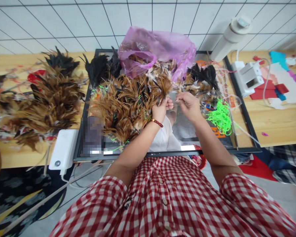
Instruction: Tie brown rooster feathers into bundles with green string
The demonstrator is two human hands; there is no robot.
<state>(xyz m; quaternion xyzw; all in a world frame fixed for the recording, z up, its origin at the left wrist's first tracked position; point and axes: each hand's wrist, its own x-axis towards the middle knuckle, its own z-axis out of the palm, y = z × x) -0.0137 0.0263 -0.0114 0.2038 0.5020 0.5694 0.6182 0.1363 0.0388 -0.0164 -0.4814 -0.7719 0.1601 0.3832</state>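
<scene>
My left hand (162, 107), with a beaded bracelet at the wrist, is curled at the right edge of a large pile of brown feathers (128, 105); its fingers are closed round something too small to make out. My right hand (187, 103) is just to its right, thumb and fingertips pinched together over a dark glossy board (185, 128). What it pinches, if anything, is too small to tell. Behind the hands lie pale and brown feathers and an open purple plastic bag (162, 46). A bundle of bright green strings (220, 117) rests right of my right hand.
More feathers (49, 102) cover the table at the left, beside a white power bank (63, 149) with a cable. At the right are a white power strip (246, 79), a white cylinder (232, 36) and red cloth scraps (262, 90). Part of another person shows at the far left.
</scene>
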